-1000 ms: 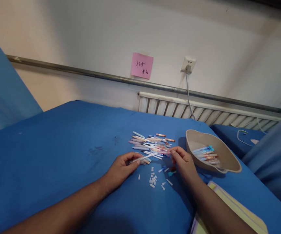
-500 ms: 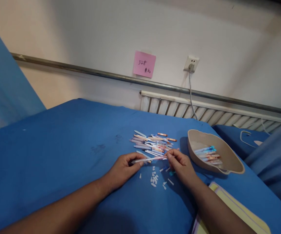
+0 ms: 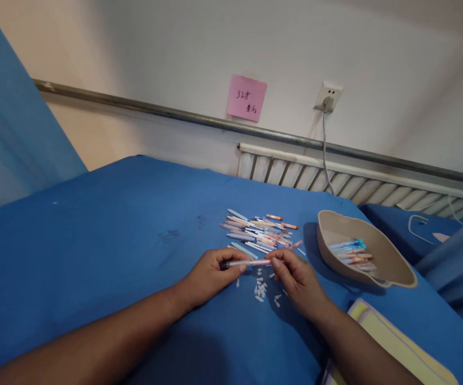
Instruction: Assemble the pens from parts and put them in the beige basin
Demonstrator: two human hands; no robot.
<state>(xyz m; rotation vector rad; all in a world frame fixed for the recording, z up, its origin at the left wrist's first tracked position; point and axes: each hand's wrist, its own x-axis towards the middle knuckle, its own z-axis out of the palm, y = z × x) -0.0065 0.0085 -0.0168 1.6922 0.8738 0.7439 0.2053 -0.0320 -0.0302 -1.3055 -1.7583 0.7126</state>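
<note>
A slender pen (image 3: 255, 262), pale with a pinkish section, lies level between my two hands just above the blue cloth. My left hand (image 3: 211, 275) is closed round its left end, thumb in front. At its right end my right hand (image 3: 293, 275) pinches it between thumb and fingers. Just beyond the hands is a heap of loose pen parts (image 3: 255, 230) in pale blue, peach, white and orange. Several small white tips (image 3: 260, 290) are scattered on the near side, some partly hidden by my right hand.
To the right stands a beige basin (image 3: 395, 267) holding several pens (image 3: 352, 251). A yellow pad with a lilac edge (image 3: 400, 342) lies by my right forearm. Behind the blue-covered table (image 3: 107, 230) are a radiator (image 3: 295, 174) and a wall with a pink note (image 3: 247, 98).
My hands have come closer together along the pen, and less of its length shows between them. The whole view has shifted slightly, with the scene moving right.
</note>
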